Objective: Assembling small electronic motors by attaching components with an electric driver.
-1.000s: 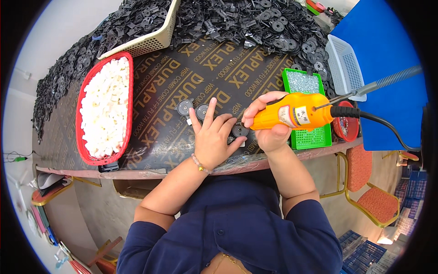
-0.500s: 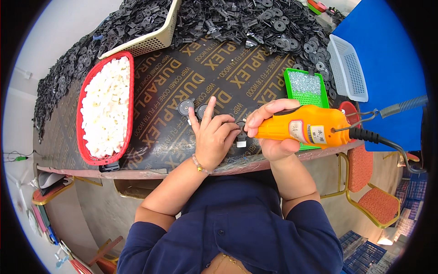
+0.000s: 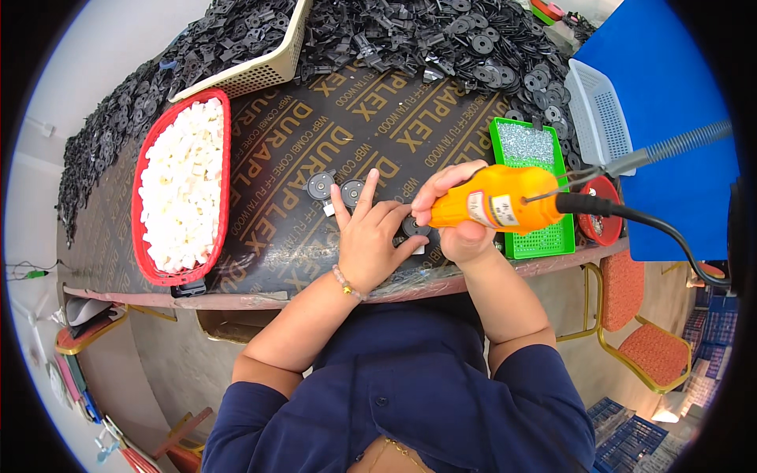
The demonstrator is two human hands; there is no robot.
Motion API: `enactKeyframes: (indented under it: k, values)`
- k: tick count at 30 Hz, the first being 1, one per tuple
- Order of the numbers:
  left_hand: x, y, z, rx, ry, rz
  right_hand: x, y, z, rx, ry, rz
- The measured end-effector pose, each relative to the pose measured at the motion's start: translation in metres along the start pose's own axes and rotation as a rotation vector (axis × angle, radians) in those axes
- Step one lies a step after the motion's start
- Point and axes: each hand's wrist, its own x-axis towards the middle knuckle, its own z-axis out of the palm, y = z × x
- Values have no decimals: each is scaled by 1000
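Note:
My right hand (image 3: 465,239) is wrapped round an orange electric screwdriver (image 3: 501,199), whose nose points left and down toward a black round plastic part (image 3: 413,228). The bit's tip is hidden by the fingers. Thumb and forefinger of my left hand (image 3: 367,244) grip that part on the table, while the other fingers spread out to the left. A bit of white shows at its near edge. Two similar parts, a left round part (image 3: 319,186) and a right round part (image 3: 352,191), lie just beyond my left fingertips, and a white piece (image 3: 330,210) shows beside them.
White pieces fill a red basket (image 3: 142,236) on the left. A green tray (image 3: 561,236) with small silvery screws and a red bowl (image 3: 613,217) stand at right. A black heap of parts (image 3: 426,39) covers the far side, beside cream (image 3: 260,77) and white (image 3: 603,118) baskets. A coiled spring (image 3: 686,146) and cable (image 3: 662,225) reach the screwdriver.
The screwdriver has shifted left and stands more upright, its cable and spring following. My left thumb and forefinger have moved slightly on the round part, and less of its white piece shows.

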Motion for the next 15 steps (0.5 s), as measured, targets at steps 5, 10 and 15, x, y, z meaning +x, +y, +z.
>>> enactKeyframes:
  k: [5, 10, 15]
  values:
    - [-2, -1, 2, 21, 10, 20, -2, 4, 1, -82, -83, -22]
    - [1, 3, 0, -12, 12, 22, -1, -3, -9, -47, 78, 55]
    - [-4, 3, 1, -6, 48, 57, -7, -59, -60, -185, 242, -184]
